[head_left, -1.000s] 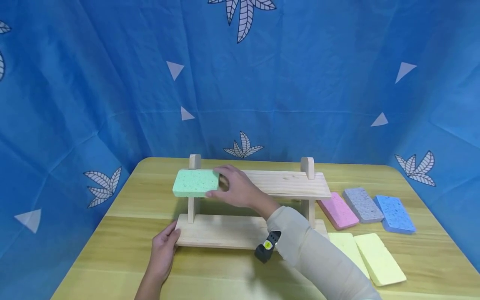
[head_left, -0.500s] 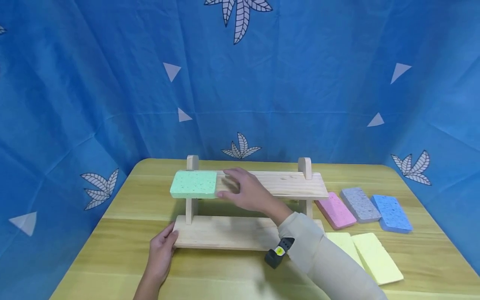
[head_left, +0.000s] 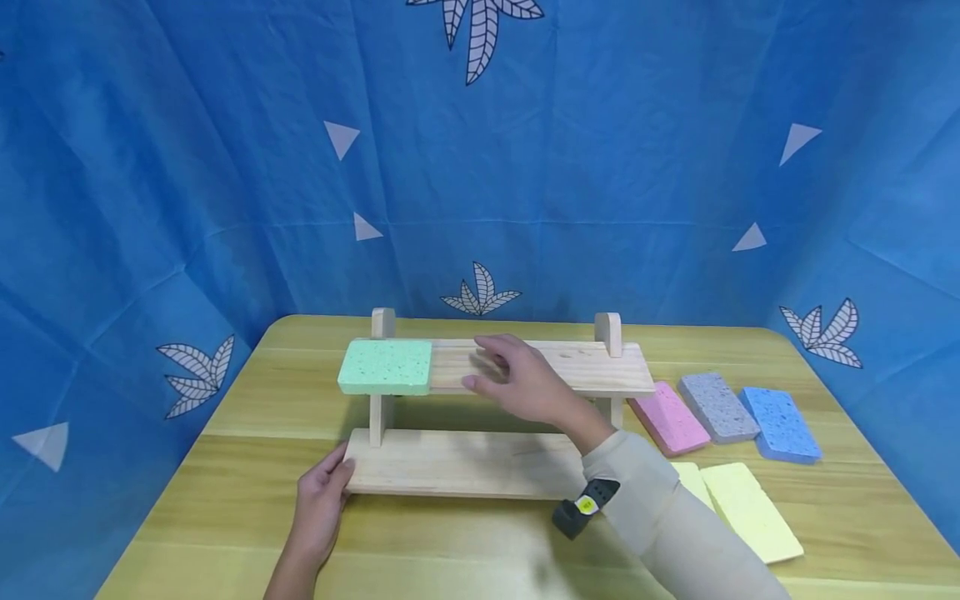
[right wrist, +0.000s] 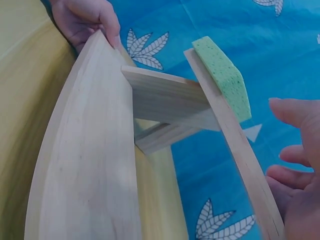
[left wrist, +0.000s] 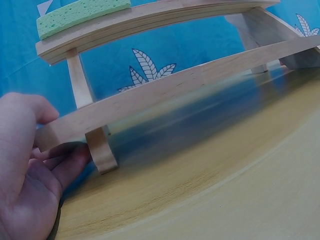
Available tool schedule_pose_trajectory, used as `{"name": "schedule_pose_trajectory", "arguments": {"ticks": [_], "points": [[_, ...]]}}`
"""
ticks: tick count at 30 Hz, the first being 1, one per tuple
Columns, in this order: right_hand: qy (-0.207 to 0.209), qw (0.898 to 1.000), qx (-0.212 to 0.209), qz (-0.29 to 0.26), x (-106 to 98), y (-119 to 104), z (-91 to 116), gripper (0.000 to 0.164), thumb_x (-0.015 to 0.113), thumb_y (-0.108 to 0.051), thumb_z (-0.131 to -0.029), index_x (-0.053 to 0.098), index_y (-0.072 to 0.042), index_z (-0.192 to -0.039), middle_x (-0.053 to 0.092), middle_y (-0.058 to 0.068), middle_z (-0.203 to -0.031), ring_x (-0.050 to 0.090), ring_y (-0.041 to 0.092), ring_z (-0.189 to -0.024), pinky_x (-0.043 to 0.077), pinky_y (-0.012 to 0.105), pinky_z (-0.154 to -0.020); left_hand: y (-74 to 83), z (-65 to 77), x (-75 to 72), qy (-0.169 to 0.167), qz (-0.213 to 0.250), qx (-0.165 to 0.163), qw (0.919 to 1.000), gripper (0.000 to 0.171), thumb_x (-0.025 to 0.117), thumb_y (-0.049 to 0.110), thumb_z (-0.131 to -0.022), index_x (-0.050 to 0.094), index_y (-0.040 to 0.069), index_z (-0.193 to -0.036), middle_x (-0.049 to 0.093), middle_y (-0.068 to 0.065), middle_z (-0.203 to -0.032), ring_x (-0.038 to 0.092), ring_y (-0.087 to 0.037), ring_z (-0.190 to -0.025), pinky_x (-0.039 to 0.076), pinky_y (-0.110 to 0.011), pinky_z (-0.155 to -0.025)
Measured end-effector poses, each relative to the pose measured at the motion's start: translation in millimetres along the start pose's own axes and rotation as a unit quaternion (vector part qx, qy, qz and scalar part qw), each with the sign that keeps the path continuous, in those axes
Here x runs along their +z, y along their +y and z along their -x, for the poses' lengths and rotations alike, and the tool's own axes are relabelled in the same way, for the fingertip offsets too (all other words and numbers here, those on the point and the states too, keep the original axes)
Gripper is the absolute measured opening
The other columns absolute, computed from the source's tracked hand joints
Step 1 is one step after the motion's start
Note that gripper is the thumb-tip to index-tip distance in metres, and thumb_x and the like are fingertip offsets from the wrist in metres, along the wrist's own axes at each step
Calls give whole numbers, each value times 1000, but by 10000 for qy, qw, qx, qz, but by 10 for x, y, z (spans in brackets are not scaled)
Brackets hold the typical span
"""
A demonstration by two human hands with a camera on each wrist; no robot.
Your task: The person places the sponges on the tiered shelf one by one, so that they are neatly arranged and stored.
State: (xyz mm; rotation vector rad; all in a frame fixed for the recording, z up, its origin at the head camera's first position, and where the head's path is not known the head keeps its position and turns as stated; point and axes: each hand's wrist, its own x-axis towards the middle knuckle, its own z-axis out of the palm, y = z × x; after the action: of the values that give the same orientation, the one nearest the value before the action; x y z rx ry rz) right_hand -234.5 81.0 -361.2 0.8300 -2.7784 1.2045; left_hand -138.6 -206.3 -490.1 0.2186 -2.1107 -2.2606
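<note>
Withdrawn from the green sponge (head_left: pixel 385 367), the right hand (head_left: pixel 528 385) has slid toward the right of the frame; a second ago it held the sponge's right end, and now a stretch of bare upper shelf (head_left: pixel 600 367) shows between them. Its fingers are bent but grasp nothing, the thumb standing apart from them; whether any fingertip brushes the shelf I cannot tell. Green lies flat on the left end of the upper shelf, left of centre in the frame, in front of the left post (head_left: pixel 382 323), and it has stayed put with no hand on it, so its placing looks finished and the right hand seems free. Meanwhile the left hand (head_left: pixel 318 496), at lower left, keeps its hold on the left end of the lower shelf (head_left: pixel 465 462), thumb above and fingers beneath in the left wrist view; this probably steadies the rack. Nothing has shifted among the rest: pink (head_left: pixel 670 419), grey (head_left: pixel 718 408) and blue (head_left: pixel 782 425) sit in a row on the bench (head_left: pixel 420 550) at right, with two yellow sponges (head_left: pixel 752 510) below them, one partly hidden by the right sleeve (head_left: pixel 675 533). Of the six sponges in sight, only green is on the rack.
</note>
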Motion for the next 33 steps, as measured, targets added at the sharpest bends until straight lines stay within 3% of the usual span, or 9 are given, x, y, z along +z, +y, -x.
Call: {"name": "schedule_pose_trajectory", "arguments": {"ticks": [33], "points": [[413,9990,-16,143,-319,245,293,54,64,-28,-89,51,-3,-134,54,11,-131,54,24,-117,48,41,-100,-4,-3,-5,-13,29,35,10000,50,42,12,-100,26,-11,-142,22,-27,-151,23,-33,-139,36,-16,-101]]}}
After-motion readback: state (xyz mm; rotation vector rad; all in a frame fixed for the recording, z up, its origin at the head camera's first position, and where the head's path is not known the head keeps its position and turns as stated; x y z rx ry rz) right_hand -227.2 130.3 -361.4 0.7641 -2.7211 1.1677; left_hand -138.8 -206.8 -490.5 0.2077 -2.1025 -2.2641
